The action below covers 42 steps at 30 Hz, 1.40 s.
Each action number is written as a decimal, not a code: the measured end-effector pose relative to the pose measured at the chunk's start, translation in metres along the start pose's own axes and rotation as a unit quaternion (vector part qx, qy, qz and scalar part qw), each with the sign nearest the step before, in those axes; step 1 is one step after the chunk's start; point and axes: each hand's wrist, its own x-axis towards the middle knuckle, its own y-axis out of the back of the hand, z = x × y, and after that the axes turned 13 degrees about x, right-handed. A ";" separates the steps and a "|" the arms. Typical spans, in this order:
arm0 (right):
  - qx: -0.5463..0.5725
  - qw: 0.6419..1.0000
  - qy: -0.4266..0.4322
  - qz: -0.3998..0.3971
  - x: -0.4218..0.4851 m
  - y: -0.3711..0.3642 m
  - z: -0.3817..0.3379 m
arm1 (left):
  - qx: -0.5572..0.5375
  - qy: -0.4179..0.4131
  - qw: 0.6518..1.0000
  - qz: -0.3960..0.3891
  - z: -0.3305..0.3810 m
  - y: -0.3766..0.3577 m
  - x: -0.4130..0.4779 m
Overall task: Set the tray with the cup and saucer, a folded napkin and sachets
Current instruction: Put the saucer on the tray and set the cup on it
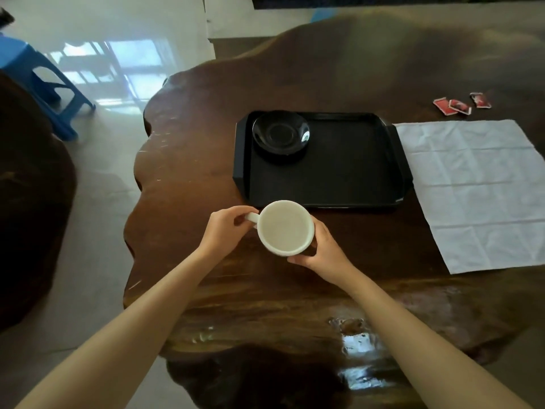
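Observation:
A white cup [284, 227] is held just in front of the near edge of the black tray [339, 178]. My left hand [225, 228] pinches its handle on the left side. My right hand [324, 246] wraps the cup's right and lower side. A black saucer [280, 134] lies in the tray's far left corner. To the right of the tray a white napkin [477, 190] lies spread out flat, with fold creases showing. Three red sachets [460, 104] lie on the table beyond the napkin.
The dark wooden table [206, 128] has a wavy, irregular edge on the left and near sides. A blue plastic stool [35, 75] stands on the shiny floor at the far left. A dark rounded piece of furniture [29, 202] fills the left side.

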 end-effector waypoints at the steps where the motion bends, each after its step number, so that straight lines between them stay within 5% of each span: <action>1: 0.007 1.000 0.000 -0.001 0.005 0.003 -0.004 | -0.005 0.005 1.000 0.005 0.004 0.003 0.006; 20: 0.088 0.994 0.015 -0.069 0.195 0.097 -0.095 | -0.050 0.164 0.984 0.048 0.061 0.034 0.205; 42: 0.078 0.995 0.034 -0.047 0.274 0.085 -0.052 | 0.111 0.134 0.984 0.045 0.015 -0.010 0.277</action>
